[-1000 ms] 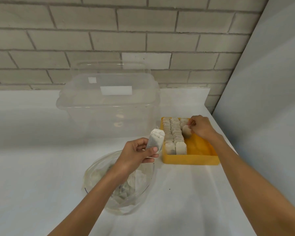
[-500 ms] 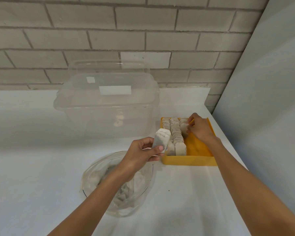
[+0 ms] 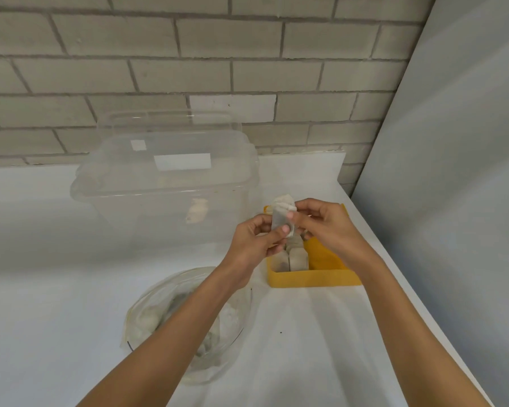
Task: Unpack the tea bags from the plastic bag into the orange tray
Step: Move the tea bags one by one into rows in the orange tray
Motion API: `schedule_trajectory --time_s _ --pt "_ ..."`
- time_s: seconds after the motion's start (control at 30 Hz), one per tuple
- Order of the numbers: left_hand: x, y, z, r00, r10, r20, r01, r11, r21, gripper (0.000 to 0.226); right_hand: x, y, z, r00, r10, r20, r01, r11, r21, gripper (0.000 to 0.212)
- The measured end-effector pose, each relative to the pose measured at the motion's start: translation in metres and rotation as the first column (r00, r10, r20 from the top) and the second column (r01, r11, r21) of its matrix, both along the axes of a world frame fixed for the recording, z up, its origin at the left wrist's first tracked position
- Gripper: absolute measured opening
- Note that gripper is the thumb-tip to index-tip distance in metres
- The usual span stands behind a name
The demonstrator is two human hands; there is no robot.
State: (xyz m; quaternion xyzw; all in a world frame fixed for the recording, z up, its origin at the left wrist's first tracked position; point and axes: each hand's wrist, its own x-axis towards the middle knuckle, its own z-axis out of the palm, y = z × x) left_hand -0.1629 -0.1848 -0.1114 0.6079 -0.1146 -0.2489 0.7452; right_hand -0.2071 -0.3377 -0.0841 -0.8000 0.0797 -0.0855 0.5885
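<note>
Both hands meet over the orange tray [image 3: 315, 281] on the white table. My left hand [image 3: 254, 243] and my right hand [image 3: 321, 223] each pinch the same white tea bag [image 3: 281, 220], held upright above the tray's left rows. Several tea bags [image 3: 297, 257] stand packed in rows in the tray's left part; its right part shows bare orange. The clear plastic bag [image 3: 159, 315] lies open near the table's front, under my left forearm, with more tea bags inside.
A large clear plastic box [image 3: 165, 183] with its lid on stands behind the bag, left of the tray. A brick wall runs along the back. A grey panel [image 3: 453, 201] borders the table's right edge, close to the tray.
My left hand carried the tea bag up and right over the tray. My right hand lifted off the tray's tea bags and took hold of that bag too.
</note>
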Motion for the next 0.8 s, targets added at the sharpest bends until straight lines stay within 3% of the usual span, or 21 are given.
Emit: schedule_trajectory --time_s 0.17,0.27,0.4,0.53,0.7,0.8 --pt "0.001 -0.006 0.006 0.996 -0.003 0.085 -0.006 0.995 0.095 0.035 -0.005 -0.006 -0.005 0.997 -0.063 0.043 0.059 0.995 0.078 0.006" --pt "0.009 -0.009 0.013 0.952 0.051 0.301 -0.109 0.977 0.181 0.03 -0.007 -0.009 -0.008 0.993 -0.111 0.043 0.106 0.99 0.095 0.011" --pt "0.02 -0.015 0.025 0.866 -0.027 0.5 -0.12 0.958 0.259 0.021 -0.008 -0.012 -0.01 0.985 -0.164 0.044 0.158 0.979 0.127 0.021" --pt "0.028 -0.021 0.03 0.834 -0.102 0.543 -0.097 0.941 0.325 0.018 -0.009 -0.015 -0.009 0.98 -0.194 0.044 0.186 0.973 0.136 0.026" --pt "0.042 -0.029 0.029 0.818 -0.147 0.556 -0.122 0.901 0.417 0.007 -0.012 -0.034 -0.012 0.954 -0.299 0.03 0.29 0.942 0.169 0.008" --pt "0.049 -0.039 0.026 0.803 -0.204 0.56 -0.102 0.878 0.467 0.011 -0.012 -0.045 -0.015 0.939 -0.343 0.011 0.338 0.93 0.141 0.008"
